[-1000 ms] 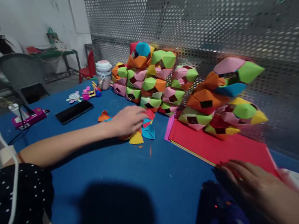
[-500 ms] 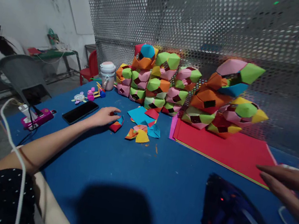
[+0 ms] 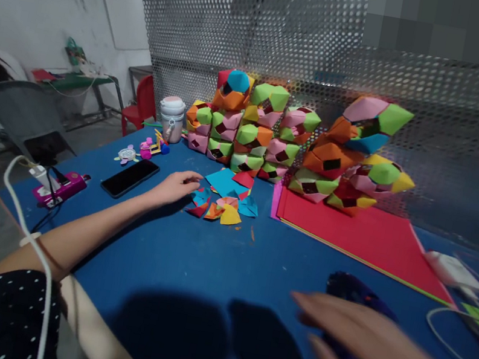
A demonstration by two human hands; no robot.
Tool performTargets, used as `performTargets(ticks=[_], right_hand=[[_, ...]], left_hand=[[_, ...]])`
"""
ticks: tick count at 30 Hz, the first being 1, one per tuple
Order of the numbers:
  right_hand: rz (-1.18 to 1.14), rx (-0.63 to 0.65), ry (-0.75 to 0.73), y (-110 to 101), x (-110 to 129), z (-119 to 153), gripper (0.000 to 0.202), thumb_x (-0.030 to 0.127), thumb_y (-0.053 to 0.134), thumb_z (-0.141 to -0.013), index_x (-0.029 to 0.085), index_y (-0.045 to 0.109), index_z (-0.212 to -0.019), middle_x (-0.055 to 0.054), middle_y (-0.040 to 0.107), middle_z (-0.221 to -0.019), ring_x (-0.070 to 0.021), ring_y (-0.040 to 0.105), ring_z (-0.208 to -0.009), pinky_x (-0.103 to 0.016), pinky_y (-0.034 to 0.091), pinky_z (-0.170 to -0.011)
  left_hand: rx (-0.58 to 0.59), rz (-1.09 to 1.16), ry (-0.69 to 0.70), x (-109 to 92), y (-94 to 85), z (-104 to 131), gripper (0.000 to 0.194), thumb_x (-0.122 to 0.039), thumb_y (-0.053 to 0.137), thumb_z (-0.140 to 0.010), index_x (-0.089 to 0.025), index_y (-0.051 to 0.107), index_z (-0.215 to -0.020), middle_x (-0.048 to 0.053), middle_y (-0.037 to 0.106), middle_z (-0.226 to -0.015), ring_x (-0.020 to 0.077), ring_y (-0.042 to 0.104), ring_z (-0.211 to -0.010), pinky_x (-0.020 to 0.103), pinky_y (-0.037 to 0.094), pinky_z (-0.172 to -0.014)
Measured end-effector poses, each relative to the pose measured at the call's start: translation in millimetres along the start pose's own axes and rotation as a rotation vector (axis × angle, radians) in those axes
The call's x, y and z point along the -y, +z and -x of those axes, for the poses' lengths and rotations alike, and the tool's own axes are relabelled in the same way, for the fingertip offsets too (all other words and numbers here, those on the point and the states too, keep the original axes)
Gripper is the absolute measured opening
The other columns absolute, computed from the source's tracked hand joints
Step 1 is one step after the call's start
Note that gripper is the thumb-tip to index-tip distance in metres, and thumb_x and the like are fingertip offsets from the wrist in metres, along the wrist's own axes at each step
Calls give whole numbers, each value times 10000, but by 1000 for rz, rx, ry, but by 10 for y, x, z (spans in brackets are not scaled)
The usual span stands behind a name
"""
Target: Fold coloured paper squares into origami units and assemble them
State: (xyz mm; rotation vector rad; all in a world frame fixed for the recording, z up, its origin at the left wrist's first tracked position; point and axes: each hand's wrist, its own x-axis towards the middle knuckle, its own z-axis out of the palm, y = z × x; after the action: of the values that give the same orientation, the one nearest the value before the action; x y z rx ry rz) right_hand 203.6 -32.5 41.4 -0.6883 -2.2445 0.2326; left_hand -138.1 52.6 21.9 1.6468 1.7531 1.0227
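My left hand [image 3: 177, 186] rests over the blue table with its fingers loosely apart, holding nothing I can see. Just beside its fingertips lie folded red and blue paper pieces [image 3: 199, 202]. Orange and yellow folded pieces [image 3: 230, 215] and a blue one [image 3: 248, 205] are grouped to the right, with flat blue paper sheets [image 3: 222, 181] behind them. My right hand [image 3: 360, 337], blurred, reaches in from the right with fingers stretched out and thumb apart. It is above a dark blue glue gun [image 3: 352, 286] on the table, hiding most of it.
Stacked folded-paper balls [image 3: 253, 139] line the perforated metal panel [image 3: 202, 20]. Red paper sheets [image 3: 349, 235] lie at right, near a white adapter [image 3: 456, 272]. A phone [image 3: 130, 178], purple power strip [image 3: 61, 189], small toys [image 3: 147, 149] and a jar [image 3: 171, 120] stand left. A white cable [image 3: 25, 223] crosses my left arm.
My right hand has come in leftward from the right edge, over the glue gun. The left hand has shifted slightly right, and the red and blue folded pieces now lie closer to the group.
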Motion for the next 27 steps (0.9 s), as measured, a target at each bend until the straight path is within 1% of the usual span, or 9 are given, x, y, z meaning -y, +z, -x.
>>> performTargets(ticks=[1, 2, 6, 8, 11, 15, 18, 23, 27], right_hand=[[1, 98, -86, 121, 47, -88, 302, 265, 471, -897, 248, 540, -1190, -77, 636, -1095, -205, 608, -974, -340, 515, -824], [6, 156, -115, 258, 70, -184, 284, 239, 464, -895, 228, 542, -1168, -77, 643, -1086, -203, 613, -971, -333, 519, -819], [40, 334, 40, 835, -49, -559, 241, 189, 413, -889, 172, 559, -1080, -95, 622, -1087, -206, 617, -944, -332, 515, -791], [106, 358, 109, 1060, -149, -707, 264, 183, 417, -881, 180, 544, -1112, -99, 601, -1119, -211, 607, -951, -321, 506, -761], [204, 311, 96, 1271, -251, -869, 343, 154, 432, -852, 180, 505, -1187, -116, 550, -1214, -231, 552, -1041, -312, 486, -746], [298, 272, 78, 1377, -358, -979, 380, 92, 424, -822, 144, 521, -1186, -136, 549, -1204, -257, 500, -1045, -348, 444, -776], [333, 295, 52, 1395, -468, -1000, 371, 66, 434, -810, 141, 561, -1151, -135, 564, -1200, -273, 493, -1014, -369, 407, -769], [343, 328, -26, 1401, -571, -1006, 253, 165, 436, -879, 170, 628, -1044, -108, 596, -1179, -267, 493, -1010, -363, 367, -761], [322, 329, -70, 1342, -553, -972, 223, 181, 437, -895, 170, 640, -987, -97, 602, -1179, -261, 504, -1023, -361, 362, -773]], left_hand=[[-5, 23, -9, 20, -6, -12, 366, -322, 529, -768, -129, 627, -1063, 89, 662, -1080, 211, 602, -990, 316, 438, -899], [-14, 53, -18, 36, -12, -20, 372, -329, 503, -783, -126, 621, -1071, 91, 658, -1092, 208, 599, -1006, 310, 440, -901], [-55, 162, -56, 55, -33, 4, 367, -290, 409, -816, -135, 605, -1084, 86, 658, -1106, 190, 596, -1032, 296, 453, -877], [-62, 199, -75, 53, -39, 38, 360, -265, 437, -794, -134, 602, -1085, 93, 663, -1096, 191, 603, -1013, 295, 463, -837], [-60, 245, -94, 67, -41, 75, 359, -272, 512, -752, -133, 609, -1069, 100, 667, -1072, 184, 614, -949, 290, 464, -778], [-48, 307, -108, 119, -27, 75, 359, -287, 572, -710, -126, 626, -1026, 91, 671, -1004, 144, 608, -823, 272, 452, -727], [-5, 353, -118, 142, -9, 70, 319, -228, 539, -702, -108, 657, -974, 79, 676, -907, 124, 589, -765, 260, 445, -717], [89, 366, -134, 89, -1, 126, 402, -124, 530, -635, -115, 679, -1007, 23, 649, -728, 102, 527, -640, 247, 410, -644], [161, 393, -133, 30, 1, 176, 413, -169, 562, -663, -151, 671, -1060, 14, 648, -745, 97, 495, -626, 234, 379, -602]])
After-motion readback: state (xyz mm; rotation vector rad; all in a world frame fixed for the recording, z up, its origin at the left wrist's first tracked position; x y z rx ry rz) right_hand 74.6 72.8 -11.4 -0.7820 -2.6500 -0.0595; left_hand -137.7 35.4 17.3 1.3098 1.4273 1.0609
